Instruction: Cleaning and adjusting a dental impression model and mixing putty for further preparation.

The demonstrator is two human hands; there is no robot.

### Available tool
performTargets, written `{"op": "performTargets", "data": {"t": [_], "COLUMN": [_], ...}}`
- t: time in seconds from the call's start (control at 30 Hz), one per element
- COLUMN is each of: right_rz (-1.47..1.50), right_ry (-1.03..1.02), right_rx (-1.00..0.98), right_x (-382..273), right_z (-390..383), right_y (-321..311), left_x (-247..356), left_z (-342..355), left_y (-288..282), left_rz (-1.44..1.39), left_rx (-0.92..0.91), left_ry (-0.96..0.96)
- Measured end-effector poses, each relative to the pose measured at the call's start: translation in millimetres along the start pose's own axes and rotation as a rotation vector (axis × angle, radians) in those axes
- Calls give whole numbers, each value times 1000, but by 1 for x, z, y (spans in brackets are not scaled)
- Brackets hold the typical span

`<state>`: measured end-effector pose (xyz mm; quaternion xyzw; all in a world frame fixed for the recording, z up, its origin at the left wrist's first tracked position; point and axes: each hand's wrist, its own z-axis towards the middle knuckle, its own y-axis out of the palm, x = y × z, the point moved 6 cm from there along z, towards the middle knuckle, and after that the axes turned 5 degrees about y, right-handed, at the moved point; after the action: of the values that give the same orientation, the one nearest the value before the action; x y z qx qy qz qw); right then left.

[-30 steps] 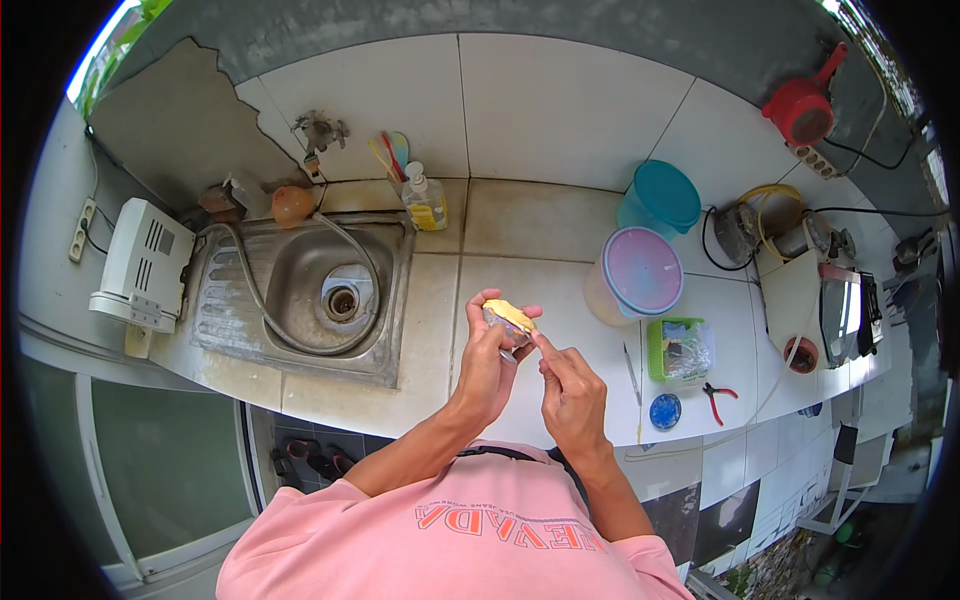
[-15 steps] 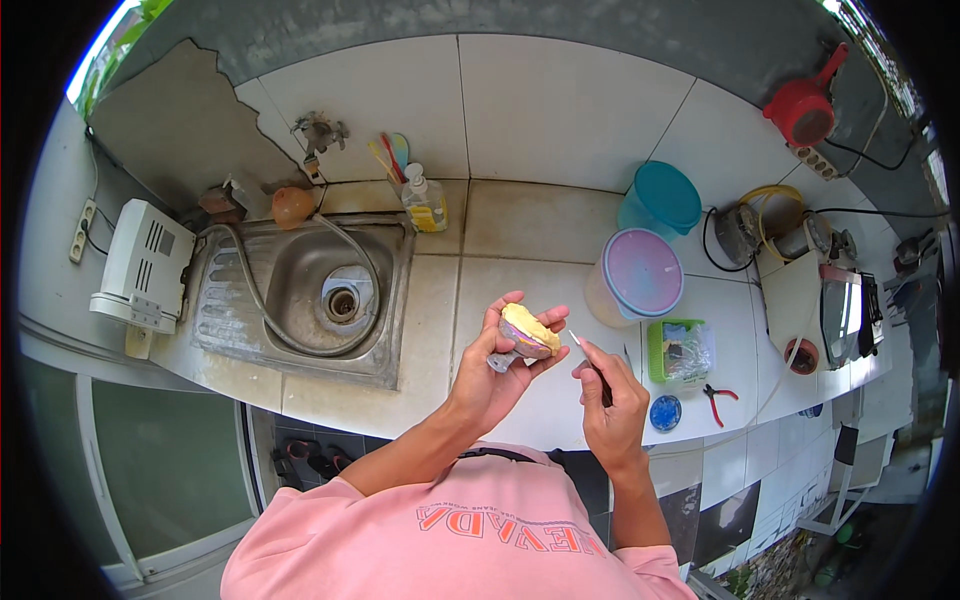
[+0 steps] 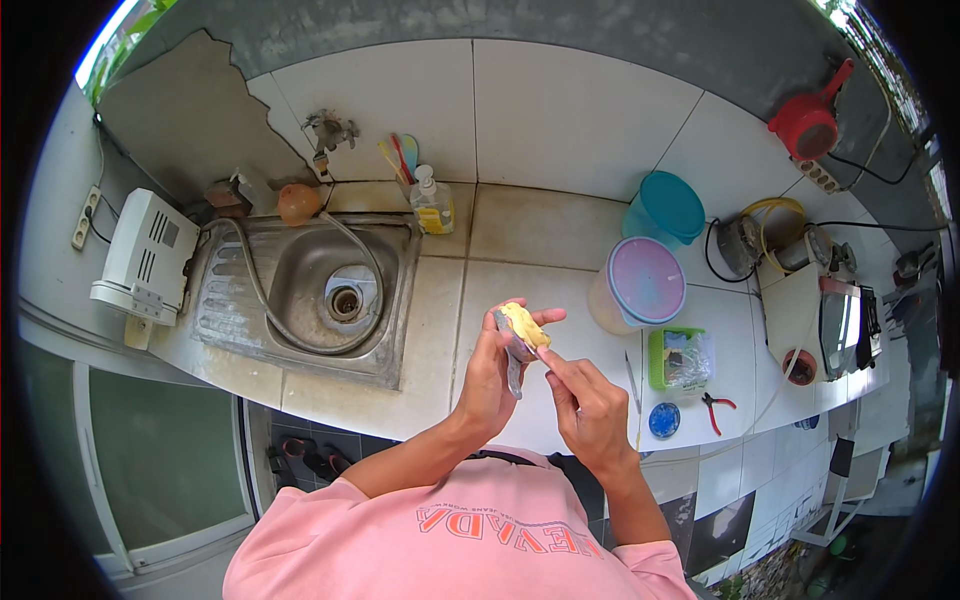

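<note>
In front of me, over the counter's front part, my left hand is closed round a rounded lump with a thick yellow, crumbly-looking layer over a grey-purple base; I cannot tell what it is. A pale grey strip hangs beneath it by the palm. My right hand is closed, its index finger laid against the right edge of the yellow layer. The small knife it gripped a moment earlier is hidden behind the fingers now. Right of this hand, a slim pointed tool lies on the white tiled counter.
A steel sink with a grey hose is at left, a soap bottle behind it. To the right are a pink-lidded tub, a teal container, a green basket, a blue disc and red-handled pliers.
My right hand has moved left and turned, bringing its index finger onto the lump; the knife has gone out of sight. My left hand has tilted the lump, keeping hold of it.
</note>
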<state>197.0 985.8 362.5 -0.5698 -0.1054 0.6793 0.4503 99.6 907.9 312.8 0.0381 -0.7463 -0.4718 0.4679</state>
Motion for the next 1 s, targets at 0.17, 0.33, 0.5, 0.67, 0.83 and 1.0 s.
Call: {"op": "performTargets", "data": {"t": [0.17, 0.33, 0.5, 0.67, 0.83, 1.0], "right_rz": [-90, -12, 73, 139, 217, 130], "right_ry": [-38, 23, 73, 165, 223, 174], "right_rx": [51, 97, 179, 199, 202, 126], "right_x": [-1, 12, 18, 17, 20, 14], "right_z": [-3, -1, -9, -11, -16, -15], "right_y": [7, 17, 26, 30, 31, 13], "left_x": [-3, -9, -15, -19, -23, -27], "left_z": [5, 12, 13, 15, 15, 19], "left_y": [-2, -6, -10, -15, -17, -20], "left_rz": [51, 108, 63, 36, 41, 65], "left_rx": [279, 329, 366, 381, 335, 296], "left_ry": [-49, 13, -6, -8, -9, 62]}}
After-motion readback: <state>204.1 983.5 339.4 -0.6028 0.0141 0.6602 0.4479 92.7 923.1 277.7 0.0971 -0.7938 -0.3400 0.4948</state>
